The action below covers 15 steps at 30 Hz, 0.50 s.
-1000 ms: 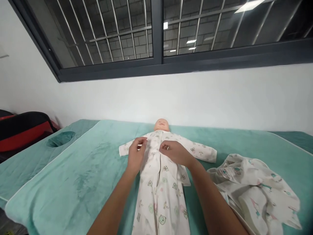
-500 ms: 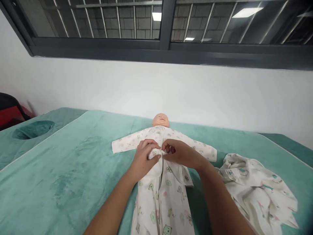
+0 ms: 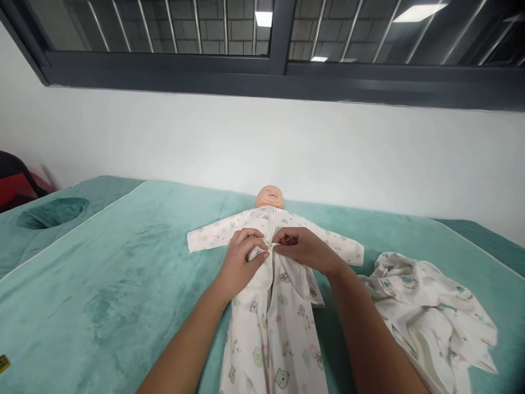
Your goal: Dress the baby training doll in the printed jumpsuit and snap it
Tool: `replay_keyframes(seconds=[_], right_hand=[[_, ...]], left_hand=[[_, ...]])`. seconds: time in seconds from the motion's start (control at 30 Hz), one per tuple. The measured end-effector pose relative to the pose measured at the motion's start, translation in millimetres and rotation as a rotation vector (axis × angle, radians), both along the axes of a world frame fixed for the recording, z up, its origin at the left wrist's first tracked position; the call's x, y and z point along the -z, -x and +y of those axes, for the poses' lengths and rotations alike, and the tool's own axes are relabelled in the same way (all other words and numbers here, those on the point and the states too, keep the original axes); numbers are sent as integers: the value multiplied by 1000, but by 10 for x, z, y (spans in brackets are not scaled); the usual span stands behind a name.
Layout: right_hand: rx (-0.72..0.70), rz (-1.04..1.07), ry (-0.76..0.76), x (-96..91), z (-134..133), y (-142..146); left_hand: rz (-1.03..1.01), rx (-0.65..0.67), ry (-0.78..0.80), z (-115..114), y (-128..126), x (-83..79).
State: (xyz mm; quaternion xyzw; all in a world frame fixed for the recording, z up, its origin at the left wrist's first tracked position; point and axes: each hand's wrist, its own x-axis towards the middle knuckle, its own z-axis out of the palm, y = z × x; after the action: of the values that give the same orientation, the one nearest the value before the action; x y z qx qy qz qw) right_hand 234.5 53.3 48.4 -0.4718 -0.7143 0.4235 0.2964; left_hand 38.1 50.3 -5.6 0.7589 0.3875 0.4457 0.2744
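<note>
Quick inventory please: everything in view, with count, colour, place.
Doll: one, peach, centre
Patterned top: one, white, on doll
Lower garment: one, white, below top
Crumpled cloth: one, white, right
Cover: one, green, beneath clothes
Padded surface: one, darker green, beneath cover
Bulky item: one, black-red, left edge
Small item: one, yellow-black, lower left
Window: one, dark-grey, upper edge
Bars: several, silver, behind window
Wall: one, white, below window
Left hand: one, on top's front
Right hand: one, on top's front

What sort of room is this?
Likely a massage or treatment room, perhaps used for care training: a teal-covered bed with what looks like a face hole, and a doll in printed baby clothes lying on it below a barred window.
</note>
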Motion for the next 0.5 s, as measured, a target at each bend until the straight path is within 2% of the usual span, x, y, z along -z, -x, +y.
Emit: replay_keyframes(seconds=[0.07,0.13,0.2,0.27,0.33,0.4,0.5], right_hand=[[24,58,17,14,-5,-2],[97,151,33,61,-10,-23],[228,250,27,151,-17,-93],[434,276,-4,267,-34,-249],[706,159,-35,371,-78,-507],[955,-39,-61,425,-156,-841],[1073,-274,-64,385,-303,-1277]], left_hand=[[-31,-7,-25,-3,-7,-13],[-152,-75,7,12,14,-19],[-358,-266,132,57,86,-3],[-596,-488,279,137,215,45],[-768,-646,348,236,374,115],[-813,-764,343,320,514,177],[-764,-906,295,363,597,180]])
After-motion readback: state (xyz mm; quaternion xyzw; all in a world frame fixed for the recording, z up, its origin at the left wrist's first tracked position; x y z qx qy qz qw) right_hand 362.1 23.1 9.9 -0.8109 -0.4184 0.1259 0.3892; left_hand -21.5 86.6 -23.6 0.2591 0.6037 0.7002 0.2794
